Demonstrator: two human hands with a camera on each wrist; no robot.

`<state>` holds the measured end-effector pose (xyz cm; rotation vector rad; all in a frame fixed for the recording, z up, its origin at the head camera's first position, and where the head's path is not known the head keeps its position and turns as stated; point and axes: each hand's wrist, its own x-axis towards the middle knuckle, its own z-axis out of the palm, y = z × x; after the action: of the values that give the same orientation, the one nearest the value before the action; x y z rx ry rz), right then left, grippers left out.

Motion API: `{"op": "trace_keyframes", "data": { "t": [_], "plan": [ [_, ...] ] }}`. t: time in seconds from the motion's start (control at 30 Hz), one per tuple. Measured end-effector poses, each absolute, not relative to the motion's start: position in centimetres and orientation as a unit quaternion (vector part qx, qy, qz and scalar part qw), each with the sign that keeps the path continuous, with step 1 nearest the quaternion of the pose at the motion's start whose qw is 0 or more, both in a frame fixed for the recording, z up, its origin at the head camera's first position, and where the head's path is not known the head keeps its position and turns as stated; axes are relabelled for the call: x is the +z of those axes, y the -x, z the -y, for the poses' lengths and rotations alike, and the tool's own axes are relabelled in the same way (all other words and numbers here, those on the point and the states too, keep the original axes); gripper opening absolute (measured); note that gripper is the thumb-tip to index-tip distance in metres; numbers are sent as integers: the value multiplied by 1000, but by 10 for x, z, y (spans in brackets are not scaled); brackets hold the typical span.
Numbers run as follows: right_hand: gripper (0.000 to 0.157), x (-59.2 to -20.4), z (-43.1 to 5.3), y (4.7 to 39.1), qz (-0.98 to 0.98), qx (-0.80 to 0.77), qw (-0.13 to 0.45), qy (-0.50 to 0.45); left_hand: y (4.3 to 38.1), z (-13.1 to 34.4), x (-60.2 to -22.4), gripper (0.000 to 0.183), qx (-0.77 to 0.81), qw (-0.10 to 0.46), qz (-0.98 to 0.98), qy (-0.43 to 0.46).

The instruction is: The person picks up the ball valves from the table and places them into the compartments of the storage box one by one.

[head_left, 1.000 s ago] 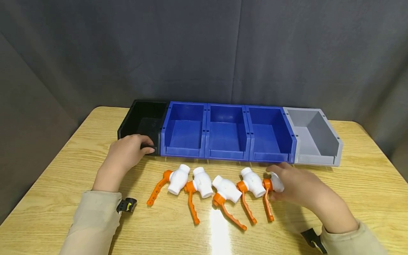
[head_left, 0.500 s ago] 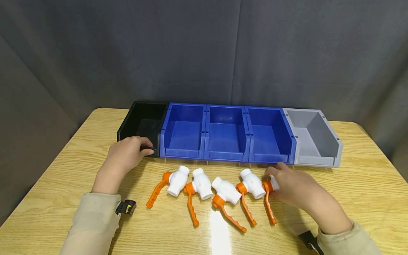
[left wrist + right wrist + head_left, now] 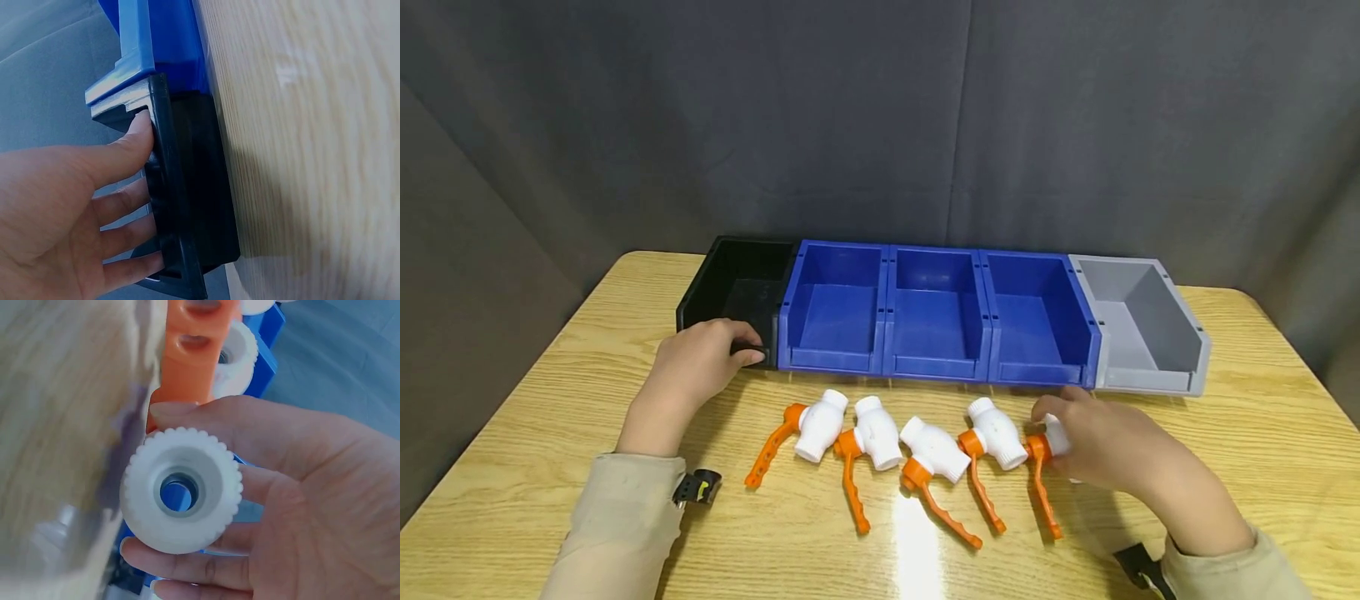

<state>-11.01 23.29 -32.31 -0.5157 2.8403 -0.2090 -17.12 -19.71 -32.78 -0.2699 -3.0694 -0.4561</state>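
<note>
My left hand (image 3: 703, 358) holds the front lip of the black bin (image 3: 688, 312), its thumb and fingertips on the rim in the left wrist view. At the right end of a row of white ball valves with orange handles, my right hand (image 3: 1101, 437) grips one ball valve (image 3: 181, 490) between thumb and fingers. That valve's body is partly hidden in the head view; its orange handle (image 3: 1045, 500) points toward me. Just left of it lies another ball valve (image 3: 997, 433). Further left lie a ball valve (image 3: 936, 450), a ball valve (image 3: 877, 433) and a ball valve (image 3: 822, 427).
Beside the black bin stand three blue bins, the left blue bin (image 3: 835, 361), the middle blue bin (image 3: 934, 367) and the right blue bin (image 3: 1037, 372). A grey bin (image 3: 1150, 381) ends the row. Behind the wooden table (image 3: 1270, 433) hangs a dark grey curtain (image 3: 880, 125).
My right hand has shifted slightly to the right with the rightmost ball valve, whose handle has swung right, away from its neighbour. The left hand stays on the black bin.
</note>
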Motion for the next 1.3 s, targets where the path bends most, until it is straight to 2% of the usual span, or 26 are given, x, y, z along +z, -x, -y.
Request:
{"op": "trace_keyframes", "data": {
  "t": [0.3, 0.6, 1.07, 1.3],
  "plan": [
    [50, -310, -244, 108, -977, -80, 104, 165, 171, 198, -327, 22, -149, 14, 985, 87],
    [46, -303, -253, 109, -979, -91, 54, 173, 172, 199, -327, 20, -142, 16, 986, 89],
    [48, -283, -273, 110, -977, -52, -23, 205, 169, 199, -327, 21, -148, 7, 986, 77],
    [49, -272, -288, 118, -959, -22, -117, 258, 172, 198, -328, 20, -147, 9, 986, 79]
  ]
}}
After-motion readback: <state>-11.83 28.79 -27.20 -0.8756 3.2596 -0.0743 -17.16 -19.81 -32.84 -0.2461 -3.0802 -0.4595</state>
